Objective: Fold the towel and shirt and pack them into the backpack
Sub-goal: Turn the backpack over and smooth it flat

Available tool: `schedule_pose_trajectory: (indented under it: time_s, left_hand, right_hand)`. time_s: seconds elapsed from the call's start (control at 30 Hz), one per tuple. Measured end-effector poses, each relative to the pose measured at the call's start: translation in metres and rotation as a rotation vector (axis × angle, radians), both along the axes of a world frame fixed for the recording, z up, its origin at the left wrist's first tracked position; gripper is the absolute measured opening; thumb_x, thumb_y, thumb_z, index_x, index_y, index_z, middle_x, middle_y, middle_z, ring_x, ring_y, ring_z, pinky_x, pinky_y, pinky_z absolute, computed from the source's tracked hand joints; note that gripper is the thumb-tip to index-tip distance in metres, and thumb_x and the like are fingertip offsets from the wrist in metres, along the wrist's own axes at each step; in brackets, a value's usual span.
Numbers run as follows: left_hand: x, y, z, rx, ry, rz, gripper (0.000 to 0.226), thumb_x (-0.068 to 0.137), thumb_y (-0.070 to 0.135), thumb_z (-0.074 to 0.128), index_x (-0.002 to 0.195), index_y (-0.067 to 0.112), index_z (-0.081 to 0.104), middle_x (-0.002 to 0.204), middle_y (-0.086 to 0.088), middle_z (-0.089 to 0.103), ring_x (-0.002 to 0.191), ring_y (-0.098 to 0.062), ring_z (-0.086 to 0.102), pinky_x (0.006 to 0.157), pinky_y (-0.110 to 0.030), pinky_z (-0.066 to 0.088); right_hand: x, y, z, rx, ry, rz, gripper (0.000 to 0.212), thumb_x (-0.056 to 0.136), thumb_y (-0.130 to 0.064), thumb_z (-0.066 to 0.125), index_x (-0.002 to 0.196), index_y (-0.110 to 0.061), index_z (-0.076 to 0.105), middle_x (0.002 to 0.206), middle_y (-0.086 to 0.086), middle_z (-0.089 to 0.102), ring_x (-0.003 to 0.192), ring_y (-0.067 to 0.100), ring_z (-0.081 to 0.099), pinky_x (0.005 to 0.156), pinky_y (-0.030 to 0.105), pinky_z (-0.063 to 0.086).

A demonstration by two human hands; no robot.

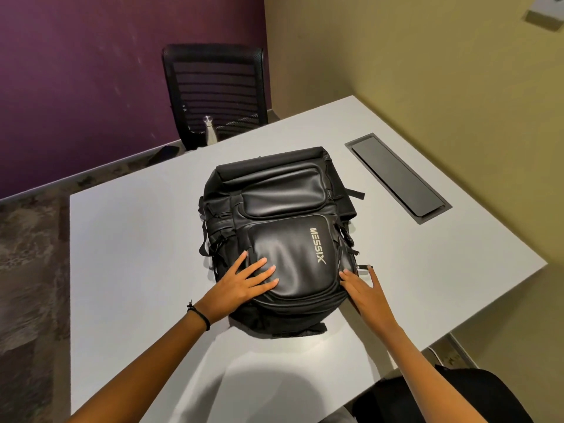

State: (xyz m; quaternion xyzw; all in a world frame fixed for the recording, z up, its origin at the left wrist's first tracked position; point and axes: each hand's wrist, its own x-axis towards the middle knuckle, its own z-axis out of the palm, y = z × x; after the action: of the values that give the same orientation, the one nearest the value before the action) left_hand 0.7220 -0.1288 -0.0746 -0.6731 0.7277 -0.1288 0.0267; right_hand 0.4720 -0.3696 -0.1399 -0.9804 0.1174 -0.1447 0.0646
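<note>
Head view — left hand (244, 283) and right hand (363, 290) rest flat, fingers spread, on the backpack (283, 215).

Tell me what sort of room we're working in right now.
Most likely a small office or meeting room: a white desk with a recessed cable hatch in its top, a black mesh office chair beyond its far side, and carpet on the floor.

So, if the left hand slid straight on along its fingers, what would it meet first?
Probably the MESSIX lettering: the left hand lies flat on the backpack panel, fingers aimed there.
</note>
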Motion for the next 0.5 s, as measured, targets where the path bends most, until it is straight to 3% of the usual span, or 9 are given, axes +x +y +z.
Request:
schedule_pose_trajectory:
  time_s: [0.07,0.13,0.23,0.3,0.4,0.5]
  left_hand:
    - [0.009,-0.005,0.016,-0.08,0.072,-0.011,0.057,0.087,-0.003,0.049,0.138,0.022,0.043,0.14,0.001,0.049,0.134,-0.022,0.039,0.113,-0.055,0.021]
    - [0.02,-0.015,0.038,-0.161,0.187,0.0,0.046,0.092,0.005,0.037,0.135,0.018,0.049,0.136,0.002,0.053,0.127,-0.018,0.048,0.113,-0.053,0.021]
    - [0.04,-0.038,0.076,-0.286,0.382,0.022,0.038,0.091,0.007,0.05,0.129,0.013,0.056,0.13,0.001,0.059,0.122,-0.014,0.053,0.114,-0.048,0.023]
    - [0.052,-0.057,0.106,-0.333,0.449,0.062,0.041,0.085,0.006,0.06,0.126,0.012,0.059,0.125,-0.001,0.062,0.117,-0.013,0.056,0.115,-0.037,0.025]
    - [0.065,-0.083,0.151,-0.407,0.613,0.178,0.037,0.086,0.017,0.048,0.121,0.016,0.063,0.118,-0.004,0.066,0.111,-0.014,0.056,0.107,-0.024,0.033]
    - [0.079,-0.107,0.183,-0.483,0.724,0.326,0.039,0.085,0.024,0.045,0.116,0.012,0.066,0.114,-0.008,0.068,0.108,-0.024,0.061,0.093,-0.029,0.043]
  right_hand:
    - [0.007,-0.002,0.017,0.044,-0.063,-0.037,0.06,0.065,0.01,0.077,0.118,-0.006,0.053,0.122,0.011,0.063,0.114,0.022,0.06,0.117,0.042,0.007]
    - [0.016,-0.01,0.04,0.091,-0.157,-0.071,0.053,0.069,0.008,0.075,0.114,-0.009,0.055,0.116,0.01,0.066,0.112,0.023,0.061,0.116,0.041,0.01]
    - [0.038,-0.027,0.081,0.113,-0.297,-0.11,0.039,0.075,0.004,0.07,0.11,-0.008,0.058,0.112,0.011,0.067,0.109,0.024,0.061,0.114,0.042,0.015]
    - [0.054,-0.043,0.113,0.1,-0.357,-0.134,0.027,0.083,-0.003,0.058,0.11,-0.007,0.059,0.11,0.011,0.067,0.108,0.021,0.059,0.114,0.041,0.016]
    - [0.079,-0.063,0.158,0.131,-0.452,-0.181,0.031,0.086,-0.012,0.04,0.108,-0.004,0.059,0.103,0.011,0.067,0.099,0.016,0.055,0.113,0.039,0.016]
    - [0.102,-0.076,0.198,0.208,-0.502,-0.226,0.028,0.086,-0.008,0.038,0.105,-0.003,0.058,0.096,0.011,0.065,0.089,0.021,0.055,0.107,0.033,0.027]
